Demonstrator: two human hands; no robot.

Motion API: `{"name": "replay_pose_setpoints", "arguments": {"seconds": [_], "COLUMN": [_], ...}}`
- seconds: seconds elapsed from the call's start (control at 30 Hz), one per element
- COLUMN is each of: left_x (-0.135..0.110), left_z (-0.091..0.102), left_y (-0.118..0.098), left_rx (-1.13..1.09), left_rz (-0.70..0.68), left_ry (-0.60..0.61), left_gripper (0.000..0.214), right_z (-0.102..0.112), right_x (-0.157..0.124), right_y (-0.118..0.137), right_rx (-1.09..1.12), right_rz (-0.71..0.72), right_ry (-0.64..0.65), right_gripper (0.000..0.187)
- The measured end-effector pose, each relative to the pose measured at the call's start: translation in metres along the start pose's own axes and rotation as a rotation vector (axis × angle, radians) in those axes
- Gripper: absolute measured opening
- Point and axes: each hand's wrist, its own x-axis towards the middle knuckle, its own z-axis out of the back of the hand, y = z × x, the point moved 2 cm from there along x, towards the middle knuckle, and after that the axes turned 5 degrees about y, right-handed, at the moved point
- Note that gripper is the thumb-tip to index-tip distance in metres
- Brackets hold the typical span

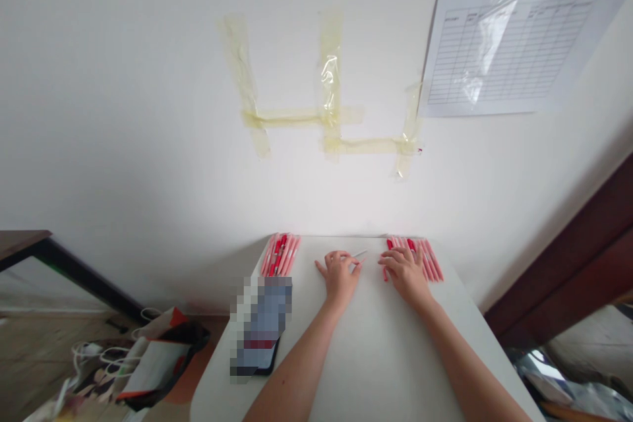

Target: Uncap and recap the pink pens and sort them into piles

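My left hand [340, 275] is closed in a pinch near the middle of the far table edge. From its fingertips juts a thin whitish stick [360, 254], which looks like a pen refill; a bit of pink shows beside it. My right hand [408, 275] lies partly over a row of pink and red pens [433, 262], fingers stretched and apart. Just under its fingertips is a small red piece [386, 274], perhaps a pen cap; whether the fingers touch it I cannot tell. Another row of pink and red pens [281, 256] lies at the far left corner.
The white table [380, 369] stands against a wall. A phone [262, 330], blurred out, lies on its left side. Taped to the wall is a printed sheet [509, 53]. On the floor at left are a bag [163, 362] and white cables [116, 359].
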Motion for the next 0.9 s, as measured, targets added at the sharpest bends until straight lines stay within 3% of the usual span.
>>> {"name": "replay_pose_setpoints", "arguments": {"seconds": [0.17, 0.43, 0.9], "left_x": [-0.001, -0.004, -0.002], "left_z": [0.0, -0.001, -0.001], "left_y": [-0.002, -0.009, -0.004], "left_rx": [-0.022, -0.003, 0.043], "left_rz": [-0.04, -0.12, -0.049], "left_ry": [0.015, 0.071, 0.045], "left_gripper": [0.006, 0.006, 0.005], "right_z": [-0.003, -0.009, 0.001], "right_x": [0.0, 0.001, 0.003], "right_y": [-0.006, 0.001, -0.008], "right_rx": [0.0, 0.018, -0.052], "right_rz": [-0.058, -0.003, -0.112], "right_ry": [-0.077, -0.049, -0.087], "right_gripper": [0.019, 0.02, 0.023]}}
